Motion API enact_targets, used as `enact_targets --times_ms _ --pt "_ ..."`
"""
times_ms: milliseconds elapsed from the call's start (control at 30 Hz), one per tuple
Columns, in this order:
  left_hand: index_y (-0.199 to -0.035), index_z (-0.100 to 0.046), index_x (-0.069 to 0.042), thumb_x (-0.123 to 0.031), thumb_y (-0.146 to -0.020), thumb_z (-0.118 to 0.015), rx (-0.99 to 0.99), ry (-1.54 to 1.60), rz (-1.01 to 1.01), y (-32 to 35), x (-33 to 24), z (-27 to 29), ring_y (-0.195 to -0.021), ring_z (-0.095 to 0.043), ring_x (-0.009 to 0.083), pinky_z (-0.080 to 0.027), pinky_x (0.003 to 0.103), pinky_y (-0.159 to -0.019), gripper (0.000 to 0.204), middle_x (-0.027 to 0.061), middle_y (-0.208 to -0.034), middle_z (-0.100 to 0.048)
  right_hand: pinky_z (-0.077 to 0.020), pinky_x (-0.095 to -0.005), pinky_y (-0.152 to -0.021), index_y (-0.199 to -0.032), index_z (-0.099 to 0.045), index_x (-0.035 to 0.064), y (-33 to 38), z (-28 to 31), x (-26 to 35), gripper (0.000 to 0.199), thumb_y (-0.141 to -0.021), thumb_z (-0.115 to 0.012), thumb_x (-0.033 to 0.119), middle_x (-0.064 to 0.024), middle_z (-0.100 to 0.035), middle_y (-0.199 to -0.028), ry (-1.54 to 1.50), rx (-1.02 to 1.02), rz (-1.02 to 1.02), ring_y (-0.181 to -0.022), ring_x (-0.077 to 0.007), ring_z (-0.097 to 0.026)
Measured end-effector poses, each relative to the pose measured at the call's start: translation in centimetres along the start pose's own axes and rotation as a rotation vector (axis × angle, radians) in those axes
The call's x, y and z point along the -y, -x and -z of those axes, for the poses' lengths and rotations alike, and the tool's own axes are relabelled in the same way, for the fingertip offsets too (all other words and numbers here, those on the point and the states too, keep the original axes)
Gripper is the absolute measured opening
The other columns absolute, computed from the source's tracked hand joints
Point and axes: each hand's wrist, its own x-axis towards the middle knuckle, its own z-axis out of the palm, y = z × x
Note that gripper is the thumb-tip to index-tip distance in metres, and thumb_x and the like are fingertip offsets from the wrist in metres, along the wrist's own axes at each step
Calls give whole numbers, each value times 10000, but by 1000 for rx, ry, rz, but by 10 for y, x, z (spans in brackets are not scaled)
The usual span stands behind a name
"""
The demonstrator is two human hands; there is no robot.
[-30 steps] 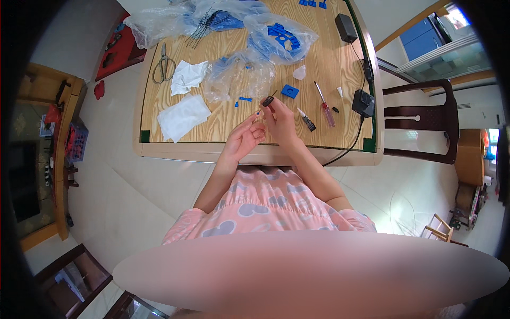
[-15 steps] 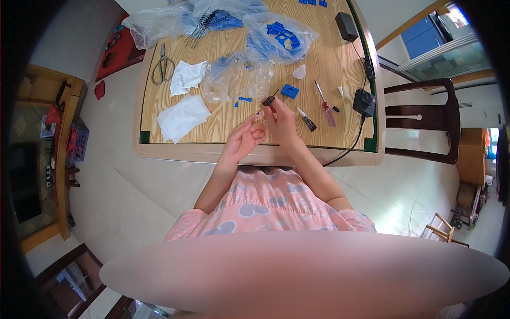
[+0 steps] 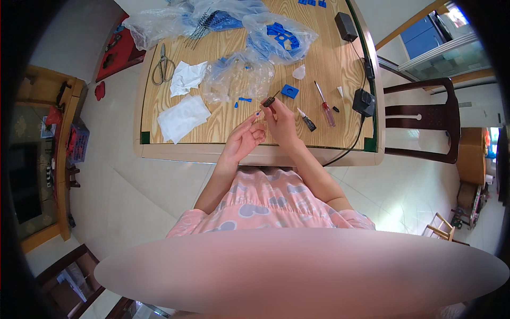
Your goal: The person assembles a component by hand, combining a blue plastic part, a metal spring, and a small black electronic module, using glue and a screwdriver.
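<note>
My right hand is closed on a small dark coiled piece, like a spring, with a thin end sticking out up and to the right. Just left of it, my left hand is turned partly palm up, other fingers curled. Its fingertips pinch a tiny blue-tipped piece, whose shape is too small to make out. Beyond the hands lie a blue block with a round recess, a small blue strip and a blue drop-shaped bit. A small black bottle with a white nozzle lies right of my right hand.
A red-handled screwdriver, a black power adapter and its cable are at the right. Scissors, white tissues and clear plastic bags lie left and far. Several black springs lie at the back. A chair stands right.
Both hands hold almost the same place. The dark coiled piece in my right hand is tilted very slightly differently; everything on the table stays put.
</note>
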Motion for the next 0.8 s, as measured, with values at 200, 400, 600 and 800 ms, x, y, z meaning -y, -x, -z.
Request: enact_targets --times_ms 200,400,600,800 --pt "-1377 -465 -95 -243 -999 -451 -40 -21 -3 1 0 -3 -1015 -564 207 -430 382 -922 407 124 -1148 -606 -458 -407 -618 -933 -581 33 0 0 0 63 -881 -592 67 -140 -599 -796 -2 -5 6 -709 -320 -584" --pt "-1380 -464 -102 -245 -994 -457 -1 -7 -5 1 0 0 -1036 -565 219 -431 386 -931 412 128 -1170 -598 -463 -402 -623 -936 -583 33 0 -1 -2 66 -882 -590 70 -141 -602 -800 5 -6 8 -715 -317 -588" --pt "-1381 -464 -106 -249 -999 -442 -19 -30 -9 1 1 0 -1019 -561 218 -436 386 -912 409 121 -1160 -599 -466 -404 -629 -940 -584 34 0 -1 -1 70 -881 -591 70 -144 -609 -815 2 -2 -5 -723 -321 -592" --pt "-1381 -463 -107 -257 -1006 -430 -20 -18 -9 1 2 2 -1009 -556 214 -440 382 -903 406 117 -1154 -601 -469 -404 -629 -948 -586 35 1 -1 -3 76 -881 -591 71 -146 -609 -819 0 -3 1 -725 -322 -593"
